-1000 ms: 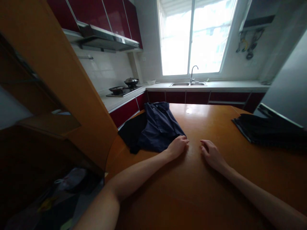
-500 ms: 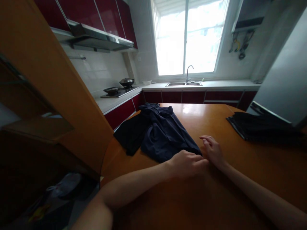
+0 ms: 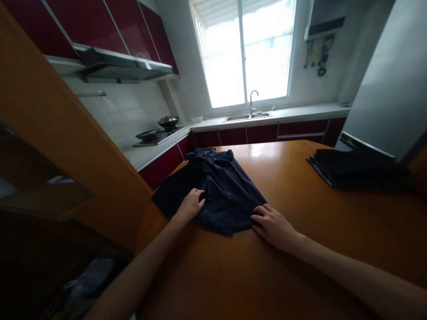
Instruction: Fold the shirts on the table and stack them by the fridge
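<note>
Bright window above a steel sink; dark red cabinets, pale tiled walls.

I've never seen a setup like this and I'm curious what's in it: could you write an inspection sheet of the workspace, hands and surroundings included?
Surface: glossy wooden table, glare towards its far edge.
Job's things: navy shirt, creased, beside and partly over black cloth.
Clutter: dark folded cloth at the table's right; pale bundle low at left, unclear.
Hands: left hand at the shirt's left side, right hand at its near right corner; grip unclear.
Cables: nothing seen; hoses hang beneath a wall unit.
Surroundings: window, sink, two pans on the stove.
</note>
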A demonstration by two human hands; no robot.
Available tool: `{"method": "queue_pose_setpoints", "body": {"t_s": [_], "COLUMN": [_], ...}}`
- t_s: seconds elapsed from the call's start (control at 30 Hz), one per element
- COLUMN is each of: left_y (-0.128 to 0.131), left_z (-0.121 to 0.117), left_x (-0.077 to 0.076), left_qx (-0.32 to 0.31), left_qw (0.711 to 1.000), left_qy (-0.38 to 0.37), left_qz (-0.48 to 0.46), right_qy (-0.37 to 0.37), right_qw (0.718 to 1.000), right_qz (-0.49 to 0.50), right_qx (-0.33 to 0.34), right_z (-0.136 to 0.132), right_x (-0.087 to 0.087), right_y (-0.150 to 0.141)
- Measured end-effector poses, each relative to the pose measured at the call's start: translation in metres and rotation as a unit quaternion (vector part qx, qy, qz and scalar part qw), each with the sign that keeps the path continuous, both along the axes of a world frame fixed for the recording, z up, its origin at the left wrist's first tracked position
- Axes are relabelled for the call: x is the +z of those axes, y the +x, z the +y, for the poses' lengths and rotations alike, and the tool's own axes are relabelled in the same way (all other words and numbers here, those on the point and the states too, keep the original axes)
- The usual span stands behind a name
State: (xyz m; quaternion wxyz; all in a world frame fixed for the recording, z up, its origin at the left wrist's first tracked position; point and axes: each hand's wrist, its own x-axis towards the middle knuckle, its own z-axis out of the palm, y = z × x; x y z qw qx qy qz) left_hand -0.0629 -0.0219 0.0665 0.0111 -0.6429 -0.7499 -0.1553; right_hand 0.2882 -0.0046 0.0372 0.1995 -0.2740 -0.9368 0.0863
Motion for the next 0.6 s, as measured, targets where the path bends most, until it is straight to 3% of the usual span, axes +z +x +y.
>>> {"method": "queue_pose_setpoints", "body": {"t_s": [0.13, 0.37, 0.53, 0.6], "left_y": [0.023, 0.132, 0.179, 0.18], "left_z": [-0.016, -0.042, -0.048, -0.042], "left_x": [-0.016, -0.028, -0.025, -0.018], "left_qx": [-0.025, -0.182, -0.258, -0.271], "left_qw": [0.999, 0.966, 0.906, 0.909], "left_qy": [-0.002, 0.043, 0.006, 0.008], "left_qz": [-0.033, -0.181, -0.334, -0.317], "right_qy": [-0.036, -0.041, -0.053, -0.066], "right_qw": [0.998, 0.995, 0.99, 0.99], "right_qz": [0.012, 0.001, -0.043, -0.047], "right_qx": [-0.046, -0.095, -0.122, -0.117], "right_z": [-0.007, -0.028, -0.016, -0.008], "right_x": [0.004, 0.006, 0.01, 0.011], "right_y": [-0.005, -0.008, 0.001, 0.009]}}
